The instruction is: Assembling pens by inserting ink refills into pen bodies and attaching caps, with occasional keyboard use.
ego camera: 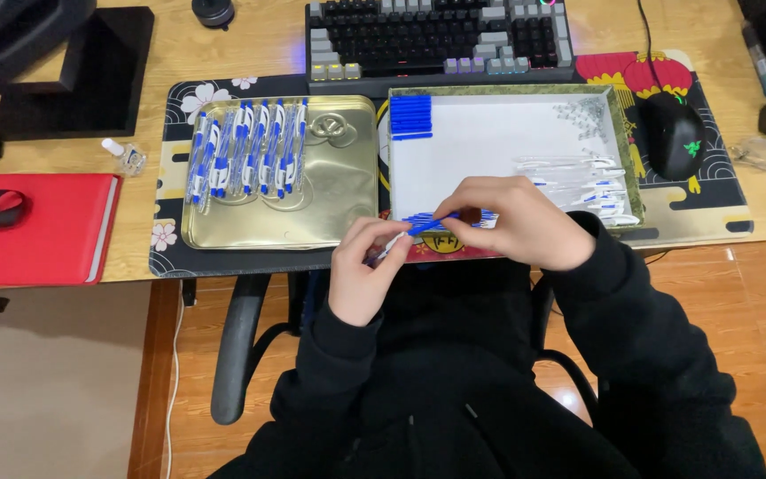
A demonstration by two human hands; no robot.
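While about a dozen finished pens point(246, 151) lie in the gold tray point(347, 213) left of centre, both hands' fingers grip a blue pen point(427, 224) at mid-frame: left hand point(361, 275), right hand point(511, 222). Loose parts in the white tray point(489, 146) suggest much remains.

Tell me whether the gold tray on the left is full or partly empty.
Partly empty. The gold tray holds a row of blue-and-white pens along its upper left; its lower half and right side show bare metal.
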